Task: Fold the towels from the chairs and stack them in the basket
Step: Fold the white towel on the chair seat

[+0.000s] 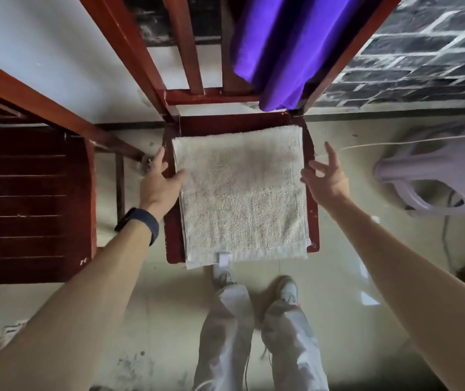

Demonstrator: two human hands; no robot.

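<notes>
**Fingers spread either side of the folded towel**

Fingers (158, 159) of the left hand (159, 183) lie straight along the left side of the chair seat (173, 244), the thumb touching the edge of the beige towel (242, 193). The right hand (326, 179) hovers just beside the opposite edge, fingers (330, 153) splayed and loose, holding nothing and seemingly clear of the cloth.

The towel lies folded flat on the seat between both hands, slightly longer front to back, its tagged hem hanging over the near edge. The left hand is the nearer.

The lavender basket (451, 176) sits on the floor well off to the right, so lifting likely means closing in from both sides and swinging rightward. A purple towel (282, 46) hangs unfolded over the chair back.
</notes>
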